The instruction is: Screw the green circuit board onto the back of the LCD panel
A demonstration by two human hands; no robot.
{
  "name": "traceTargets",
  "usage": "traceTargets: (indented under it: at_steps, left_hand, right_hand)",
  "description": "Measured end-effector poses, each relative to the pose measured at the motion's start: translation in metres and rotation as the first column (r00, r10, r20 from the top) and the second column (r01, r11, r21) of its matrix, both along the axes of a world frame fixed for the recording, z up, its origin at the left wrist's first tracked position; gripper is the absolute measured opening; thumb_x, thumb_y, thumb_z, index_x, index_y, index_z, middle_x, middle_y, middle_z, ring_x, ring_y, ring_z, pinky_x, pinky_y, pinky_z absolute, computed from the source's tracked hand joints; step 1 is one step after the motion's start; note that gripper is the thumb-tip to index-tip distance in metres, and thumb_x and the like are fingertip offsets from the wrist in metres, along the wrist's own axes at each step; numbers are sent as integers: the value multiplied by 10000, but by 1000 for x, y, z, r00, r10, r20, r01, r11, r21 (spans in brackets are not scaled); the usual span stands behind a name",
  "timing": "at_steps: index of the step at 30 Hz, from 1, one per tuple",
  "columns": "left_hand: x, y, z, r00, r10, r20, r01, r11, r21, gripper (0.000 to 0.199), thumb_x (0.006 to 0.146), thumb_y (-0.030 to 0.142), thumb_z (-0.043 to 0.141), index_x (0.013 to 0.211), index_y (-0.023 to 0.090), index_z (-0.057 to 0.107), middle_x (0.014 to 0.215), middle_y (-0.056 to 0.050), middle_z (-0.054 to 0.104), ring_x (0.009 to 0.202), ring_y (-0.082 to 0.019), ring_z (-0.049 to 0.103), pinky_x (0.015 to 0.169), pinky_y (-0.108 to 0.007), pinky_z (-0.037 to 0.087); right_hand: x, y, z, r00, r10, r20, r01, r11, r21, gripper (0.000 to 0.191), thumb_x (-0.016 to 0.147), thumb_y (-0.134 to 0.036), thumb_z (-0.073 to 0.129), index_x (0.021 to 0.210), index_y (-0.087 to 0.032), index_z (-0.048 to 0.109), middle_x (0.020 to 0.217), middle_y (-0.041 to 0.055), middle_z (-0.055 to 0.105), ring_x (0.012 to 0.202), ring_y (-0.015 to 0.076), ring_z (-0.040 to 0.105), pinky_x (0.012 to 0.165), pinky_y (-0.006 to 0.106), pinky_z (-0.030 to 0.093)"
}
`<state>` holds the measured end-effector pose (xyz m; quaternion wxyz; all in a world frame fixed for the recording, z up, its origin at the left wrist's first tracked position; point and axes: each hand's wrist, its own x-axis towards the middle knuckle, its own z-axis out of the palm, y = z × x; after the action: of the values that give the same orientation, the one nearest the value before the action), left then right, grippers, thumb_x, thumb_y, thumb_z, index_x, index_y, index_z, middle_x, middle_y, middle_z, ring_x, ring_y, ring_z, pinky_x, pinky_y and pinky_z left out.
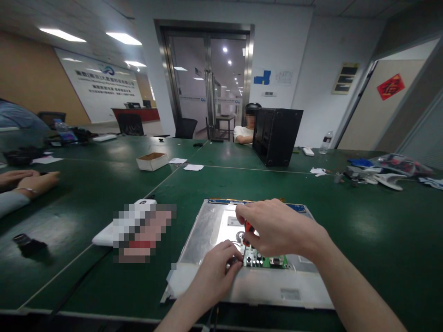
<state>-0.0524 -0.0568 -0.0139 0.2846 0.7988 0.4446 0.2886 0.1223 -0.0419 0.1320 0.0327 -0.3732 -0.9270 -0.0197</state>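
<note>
A flat silver metal display panel (199, 240) lies back side up on the table before me, with a green circuit board (265, 261) on it. My right hand (277, 226) is closed around a red-and-black screwdriver (248, 229), held upright with its tip down at the board's left part. Beside that tip, my left hand (218, 266) has its thumb and fingers drawn together at the board's left edge. What they pinch, if anything, is hidden. A blue circuit strip (296, 208) runs along the panel's far edge.
Left of the panel lies a white device (105, 234) with a dark cable. Farther off are an open cardboard box (152, 161) and a tall black case (277, 138). Another person's hands (34, 180) rest at the left; one more person sits behind the case. Plastic-wrapped items (398, 163) lie right.
</note>
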Motion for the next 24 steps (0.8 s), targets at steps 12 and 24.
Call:
traceTargets:
  at_steps: [12, 24]
  left_hand:
    - [0, 0, 1, 1000, 5, -20, -5, 1000, -8, 130, 769, 115, 498, 772, 192, 604, 868, -40, 615, 816, -187, 564, 697, -277, 405]
    - [1, 0, 2, 1000, 8, -12, -8, 1000, 11, 130, 758, 101, 503, 744, 191, 596, 854, -34, 617, 815, -186, 572, 699, -268, 402]
  right_hand:
    - [-4, 3, -1, 996, -88, 0, 88, 996, 1, 223, 830, -417, 568, 840, -198, 611, 782, 34, 685, 654, 180, 601, 501, 273, 268]
    - [-2, 2, 0, 997, -72, 11, 72, 997, 11, 139, 802, -298, 587, 905, -204, 591, 796, 32, 685, 661, 173, 596, 498, 268, 256]
